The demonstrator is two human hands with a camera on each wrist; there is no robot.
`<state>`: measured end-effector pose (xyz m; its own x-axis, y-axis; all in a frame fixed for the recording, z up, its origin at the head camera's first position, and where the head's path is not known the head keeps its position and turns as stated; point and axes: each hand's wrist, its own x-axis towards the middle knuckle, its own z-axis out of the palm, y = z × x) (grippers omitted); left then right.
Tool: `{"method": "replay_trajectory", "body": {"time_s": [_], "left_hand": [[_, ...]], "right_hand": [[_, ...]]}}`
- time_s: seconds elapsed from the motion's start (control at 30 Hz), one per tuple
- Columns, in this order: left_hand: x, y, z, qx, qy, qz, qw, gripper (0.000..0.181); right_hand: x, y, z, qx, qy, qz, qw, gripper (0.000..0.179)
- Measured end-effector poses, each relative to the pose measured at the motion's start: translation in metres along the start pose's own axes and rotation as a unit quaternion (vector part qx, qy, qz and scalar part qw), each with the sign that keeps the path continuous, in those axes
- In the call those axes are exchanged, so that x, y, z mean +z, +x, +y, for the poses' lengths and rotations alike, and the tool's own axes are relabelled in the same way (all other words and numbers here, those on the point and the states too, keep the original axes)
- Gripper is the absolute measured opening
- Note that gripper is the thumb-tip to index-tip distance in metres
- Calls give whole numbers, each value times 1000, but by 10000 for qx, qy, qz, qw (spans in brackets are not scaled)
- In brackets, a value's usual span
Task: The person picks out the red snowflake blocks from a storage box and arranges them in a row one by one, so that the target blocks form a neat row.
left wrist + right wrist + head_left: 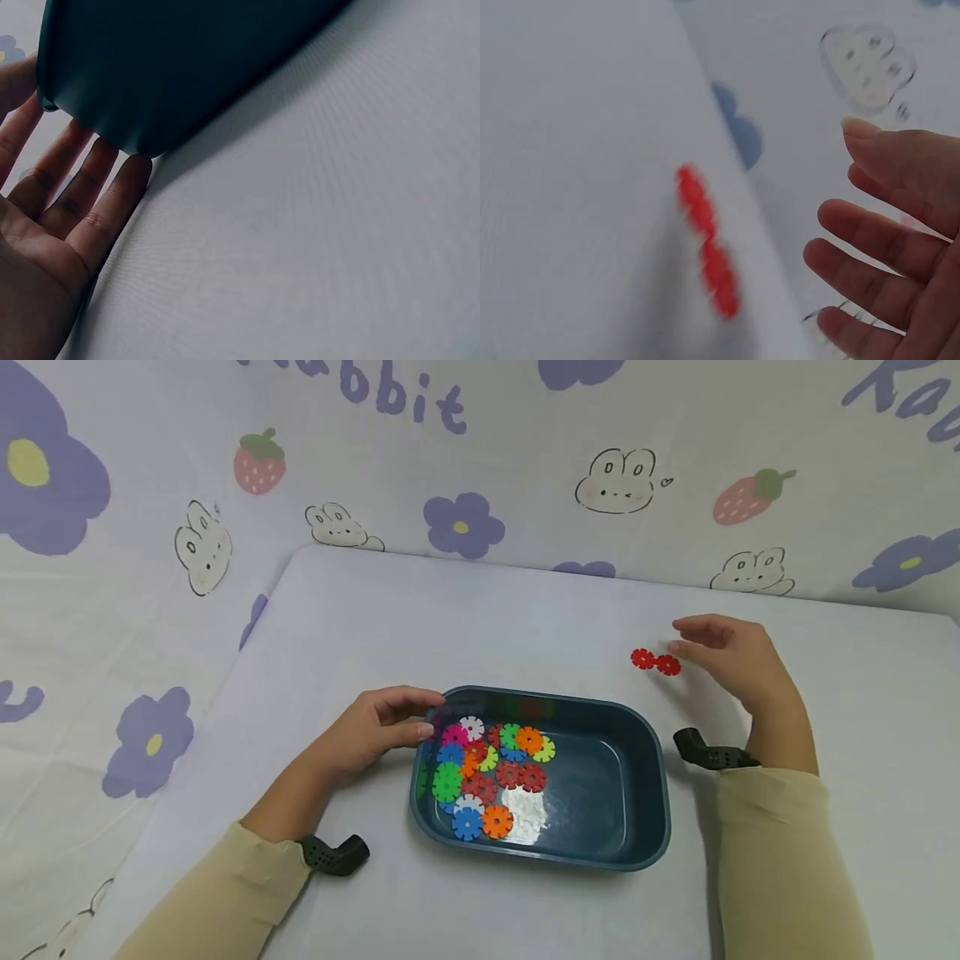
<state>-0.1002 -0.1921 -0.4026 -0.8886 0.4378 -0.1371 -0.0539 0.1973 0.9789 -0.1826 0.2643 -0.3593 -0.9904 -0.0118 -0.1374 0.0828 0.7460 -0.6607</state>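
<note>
Left hand [367, 727]: fingers relaxed, touching tub [585, 806]
Right hand [738, 660]: fingers parted, empty, past tub's far-right corner
Joined red discs [661, 664]: probably your pickup step; next, pinch

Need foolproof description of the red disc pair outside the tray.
On the white table, find the dark teal tray. Past its far right corner, near the right hand, lie two red toothed discs joined edge to edge. Unlike the other discs, they lie outside the tray.

Tan sleeves [783, 860], black wrist mounts [339, 857]
</note>
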Motion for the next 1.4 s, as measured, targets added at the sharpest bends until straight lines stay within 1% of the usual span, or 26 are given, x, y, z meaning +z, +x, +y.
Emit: {"method": "replay_trajectory", "body": {"time_s": [0.1,0.17,0.23,0.3,0.33,0.4,0.5,0.53,0.57,0.63,0.67,0.7,0.77,0.8,0.87,0.93,1.0,1.07,1.17,1.3,1.4], "left_hand": [[-1,1,4,-19,46,17,10000,38],[-1,1,5,-34,26,-16,10000,39],[-1,1,5,-79,-22,-46,10000,39],[-1,1,3,-116,-72,-49,9999,39],[-1,0,3,-119,-92,-49,9999,39],[0,0,2,-90,-81,-48,9999,40],[-2,0,1,15,-65,-38,10000,40],[-2,0,0,40,-60,-34,10000,40],[-2,-1,-1,59,-62,-29,10000,40],[-2,0,-2,82,-84,-42,9999,39],[-3,0,-2,105,-89,-48,9999,39],[-3,1,-2,113,-97,-57,9999,38],[-3,1,-3,102,-106,-82,9999,39],[-3,1,-3,102,-87,-92,9999,39],[-4,1,-3,123,-25,-91,9999,39],[-5,1,-2,112,20,-60,9999,39],[-4,0,-1,124,42,-40,9999,39],[-4,-1,0,118,5,-31,9999,39],[-4,-1,-1,85,-62,-45,9999,38],[-4,-1,-1,62,-148,-40,9999,37],[-3,0,-2,84,-194,-56,9998,38]], "right_hand": [[-12,-10,-24,-391,-70,265,9989,60],[-17,-19,-40,-708,-90,428,9965,54],[-18,-29,-58,-1073,-88,553,9926,47],[-17,-40,-77,-1592,-32,643,9851,39],[-15,-46,-86,-1917,-2,666,9792,36],[-10,-57,-105,-2587,37,649,9638,32],[3,-71,-131,-3609,7,405,9317,34],[8,-75,-138,-3864,-10,253,9220,36],[14,-79,-144,-4043,7,50,9146,37],[25,-84,-154,-4268,55,-405,9034,38],[31,-84,-158,-4301,90,-680,9002,37],[37,-85,-161,-4260,151,-975,8993,36],[50,-83,-166,-4063,193,-1571,8999,33],[57,-81,-169,-3893,181,-1879,9015,32],[70,-75,-172,-3553,25,-2463,9017,30],[83,-68,-175,-3261,-268,-2957,8975,29],[95,-61,-175,-3037,-562,-3347,8902,28],[107,-55,-173,-2920,-791,-3580,8833,26],[121,-49,-170,-2777,-1058,-3714,8797,23],[133,-47,-167,-2619,-1394,-3725,8793,20],[140,-48,-164,-2657,-1620,-3624,8785,20]]}}
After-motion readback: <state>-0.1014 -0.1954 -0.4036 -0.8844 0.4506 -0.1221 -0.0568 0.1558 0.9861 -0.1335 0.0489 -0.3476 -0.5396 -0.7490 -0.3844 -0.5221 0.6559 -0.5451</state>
